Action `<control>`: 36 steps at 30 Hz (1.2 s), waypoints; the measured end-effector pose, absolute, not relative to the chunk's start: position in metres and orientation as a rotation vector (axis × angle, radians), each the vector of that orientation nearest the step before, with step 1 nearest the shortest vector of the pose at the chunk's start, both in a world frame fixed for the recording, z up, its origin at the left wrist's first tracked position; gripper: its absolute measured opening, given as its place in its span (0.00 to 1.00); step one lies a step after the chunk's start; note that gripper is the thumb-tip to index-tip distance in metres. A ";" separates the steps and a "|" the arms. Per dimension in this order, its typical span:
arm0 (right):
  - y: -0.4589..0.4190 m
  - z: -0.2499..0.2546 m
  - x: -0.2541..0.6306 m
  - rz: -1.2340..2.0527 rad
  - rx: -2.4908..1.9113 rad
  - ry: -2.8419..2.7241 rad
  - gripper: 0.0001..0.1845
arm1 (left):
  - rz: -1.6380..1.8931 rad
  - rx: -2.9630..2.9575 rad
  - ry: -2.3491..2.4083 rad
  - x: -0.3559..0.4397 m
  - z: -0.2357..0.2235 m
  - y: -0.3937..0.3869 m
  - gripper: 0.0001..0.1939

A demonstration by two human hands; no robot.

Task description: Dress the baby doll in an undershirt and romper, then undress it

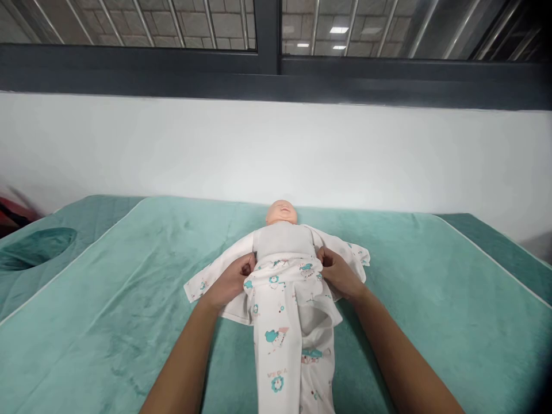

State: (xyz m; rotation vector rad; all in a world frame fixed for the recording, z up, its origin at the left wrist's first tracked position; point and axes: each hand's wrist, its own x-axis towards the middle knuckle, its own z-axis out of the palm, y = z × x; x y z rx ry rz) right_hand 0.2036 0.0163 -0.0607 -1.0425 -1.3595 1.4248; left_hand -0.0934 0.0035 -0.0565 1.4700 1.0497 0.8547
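Observation:
A baby doll (282,213) lies on its back, its head toward the wall. Printed white baby pants (276,322) cover its lower body, with the waistband up at the belly. Under them spreads a white baby jacket (228,253), its sleeves out to both sides; a plain pale area shows over the chest. My left hand (235,279) is closed on the left edge of the waistband. At the right edge, my right hand (338,273) pinches the same waistband. The doll's legs and arms are hidden by cloth.
The doll rests on a bed with a green cover (129,299), which has a round opening (38,247) at the left. Behind stands a white wall (276,152) below a dark window frame (276,80). Something red (15,213) shows at the far left edge.

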 end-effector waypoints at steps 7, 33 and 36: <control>0.018 -0.063 0.203 1.475 -0.975 -1.375 0.16 | 0.926 1.477 1.093 -0.091 -0.063 0.006 0.10; 0.020 -0.052 0.214 1.139 -0.852 -1.819 0.08 | 0.896 1.846 1.082 -0.093 -0.032 0.000 0.11; 0.016 -0.050 0.210 1.085 -0.855 -1.832 0.08 | 0.945 1.839 1.091 -0.087 -0.032 -0.003 0.11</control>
